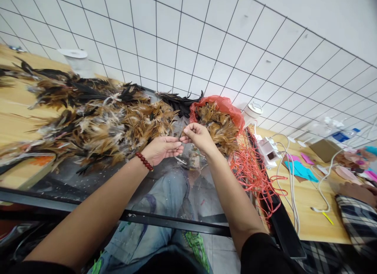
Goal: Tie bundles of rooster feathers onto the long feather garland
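A: How are the hands set

B: The left hand (165,150) is loosely curled, thumb close to forefinger; the right hand (198,136) pinches thumb to fingertip just beside it. Anything thin between them I can't tell, it's too small

A: Why so close together

B: Likely so both sets of fingertips can work one small spot, above the middle of the glass table (97,181) (the jeans (165,191) show through it)

A: And the feathers

B: A loose heap of feathers (114,126) covers the table's left side up to the back edge, I'd guess to stay within reach. More sit in the red bag (216,101) near the back right corner, its mouth wide, perhaps for easy access. Red strands (250,168) tangle along the right edge

A: Counts

B: Two hands, one beaded bracelet (144,161) on the left wrist, one heap, one red bag, two white containers (253,109), one behind each back corner; feathers and strands are beyond counting
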